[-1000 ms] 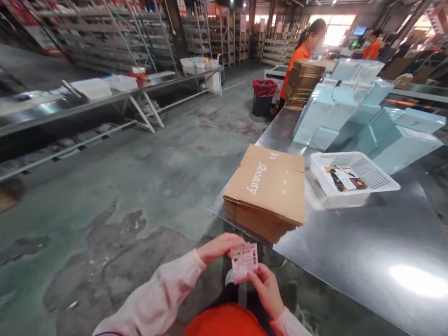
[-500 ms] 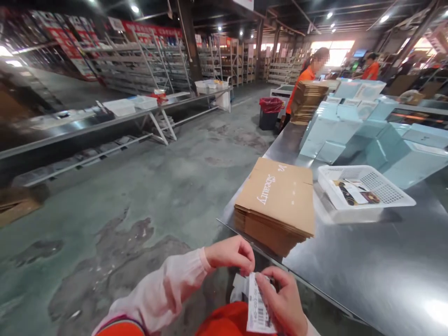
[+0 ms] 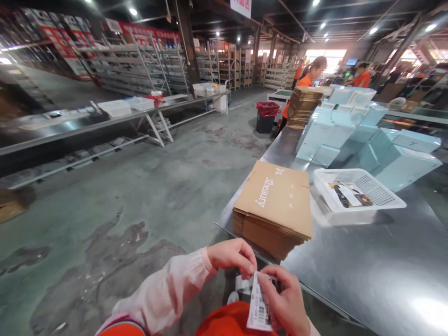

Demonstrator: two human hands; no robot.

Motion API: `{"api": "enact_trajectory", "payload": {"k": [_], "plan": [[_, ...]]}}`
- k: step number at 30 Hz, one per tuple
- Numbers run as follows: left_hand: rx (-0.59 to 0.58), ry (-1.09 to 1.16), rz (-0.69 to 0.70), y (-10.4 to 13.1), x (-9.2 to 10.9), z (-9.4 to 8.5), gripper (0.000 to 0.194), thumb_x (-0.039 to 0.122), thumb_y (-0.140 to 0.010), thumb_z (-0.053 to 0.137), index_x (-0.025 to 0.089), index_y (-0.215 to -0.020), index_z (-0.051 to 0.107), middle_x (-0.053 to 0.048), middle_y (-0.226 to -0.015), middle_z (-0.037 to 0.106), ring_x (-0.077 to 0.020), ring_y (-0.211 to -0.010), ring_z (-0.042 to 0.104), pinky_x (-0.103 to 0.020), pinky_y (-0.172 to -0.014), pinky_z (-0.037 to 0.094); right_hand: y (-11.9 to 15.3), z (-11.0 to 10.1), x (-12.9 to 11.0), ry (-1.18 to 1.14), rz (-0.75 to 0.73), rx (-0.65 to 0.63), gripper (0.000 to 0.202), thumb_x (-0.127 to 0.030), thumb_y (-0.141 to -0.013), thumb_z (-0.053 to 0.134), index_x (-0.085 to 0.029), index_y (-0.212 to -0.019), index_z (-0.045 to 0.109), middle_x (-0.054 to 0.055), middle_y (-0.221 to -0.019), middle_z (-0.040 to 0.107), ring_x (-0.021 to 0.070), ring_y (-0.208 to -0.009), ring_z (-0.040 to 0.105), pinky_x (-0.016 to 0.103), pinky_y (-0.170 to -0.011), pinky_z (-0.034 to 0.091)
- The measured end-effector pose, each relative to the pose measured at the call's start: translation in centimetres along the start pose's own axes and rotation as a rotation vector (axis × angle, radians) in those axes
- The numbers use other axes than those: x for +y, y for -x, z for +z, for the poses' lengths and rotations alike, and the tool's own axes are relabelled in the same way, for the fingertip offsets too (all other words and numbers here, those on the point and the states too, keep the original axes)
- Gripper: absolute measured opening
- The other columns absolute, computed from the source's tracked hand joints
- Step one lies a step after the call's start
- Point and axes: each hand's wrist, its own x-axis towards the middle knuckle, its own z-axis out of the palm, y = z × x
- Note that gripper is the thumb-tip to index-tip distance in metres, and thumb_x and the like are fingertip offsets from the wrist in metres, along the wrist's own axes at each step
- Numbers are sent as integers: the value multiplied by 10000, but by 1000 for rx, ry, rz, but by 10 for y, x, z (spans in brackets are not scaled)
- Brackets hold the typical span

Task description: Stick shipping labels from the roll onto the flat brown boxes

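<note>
A white printed label (image 3: 258, 309) with a barcode hangs in front of my body, below the table edge. My right hand (image 3: 287, 296) is closed on its right side, thumb in front and fingers behind. At its top corner, my left hand (image 3: 233, 255) is closed in a pinch, thumb and forefinger meeting at the paper. The nearest thing beyond my hands is a stack of flat brown cardboard boxes (image 3: 275, 198) with white lettering, at the table's near left corner.
On the metal table (image 3: 357, 261), a white perforated basket (image 3: 388, 198) holds cards. Behind it stand pale blue boxes (image 3: 329, 133) and more folded cardboard (image 3: 303, 107). A person in orange (image 3: 305, 80) stands beyond, near a lined bin (image 3: 266, 119). A long bench (image 3: 122, 119) runs along the left.
The view has shifted slightly. My hands keep hold of the label, with the left fingertips a little nearer its top corner.
</note>
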Motion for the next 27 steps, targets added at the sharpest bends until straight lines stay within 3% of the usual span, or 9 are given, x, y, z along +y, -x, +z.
{"api": "enact_trajectory", "payload": {"k": [5,8,11,14,17,20,22,24,27], "plan": [[-42,297,-59,-15,-12,1,207,243,-461,797,134,-602,693,3,-494,625,-109,-462,538,-230,-519,403,-10,-9,-2,74,-416,10,267,-230,-863,581,-277,-1099,696,85,-1012,676,210,-939,647,326,-794,552],[-72,428,-80,-24,-18,2,151,173,-448,709,121,-584,664,-2,-491,606,-91,-433,509,-208,-470,373,-14,-18,-4,104,-578,27,265,-160,-847,600,-317,-1032,707,61,-991,669,207,-959,639,341,-809,554],[-64,495,-35,-26,-20,2,121,207,-470,661,133,-552,611,13,-458,545,-85,-413,482,-211,-457,379,-17,-26,-6,62,-565,68,132,-157,-826,636,-270,-867,690,53,-918,678,208,-919,659,321,-773,567],[49,279,193,-17,-12,6,198,228,-550,713,150,-723,658,-3,-596,622,-118,-522,557,-242,-546,443,-19,-31,-10,77,-512,66,93,-157,-828,626,-246,-817,652,44,-850,667,175,-788,667,261,-681,562],[135,-203,479,-5,0,11,342,224,-701,712,213,-1043,698,-65,-937,708,-177,-798,638,-297,-764,483,-19,-32,-14,163,-492,85,81,-176,-839,609,-235,-801,649,34,-787,628,140,-660,633,222,-581,529],[156,-421,568,-4,5,15,188,318,-817,635,196,-871,767,-110,-940,730,-232,-906,651,-337,-870,469,-16,-36,-20,332,-452,116,103,-252,-845,613,-240,-765,676,49,-833,620,126,-607,601,220,-509,490],[214,-265,523,-12,0,18,211,366,-803,655,181,-782,753,-114,-893,740,-244,-885,663,-347,-843,485,-22,-46,-24,446,-450,158,132,-315,-829,635,-261,-731,705,61,-862,621,154,-670,600,249,-533,486],[242,30,431,-24,-9,22,205,359,-740,715,172,-823,729,-101,-930,741,-242,-891,666,-337,-822,494,-43,-61,-26,485,-438,194,162,-380,-802,661,-272,-696,721,74,-900,621,202,-799,600,302,-637,504],[267,429,335,-41,-19,30,247,289,-641,737,154,-846,711,-74,-920,740,-206,-842,660,-286,-766,490,-109,-85,-19,428,-317,165,215,-429,-722,725,-233,-635,716,88,-933,619,238,-916,596,370,-810,493]]}}
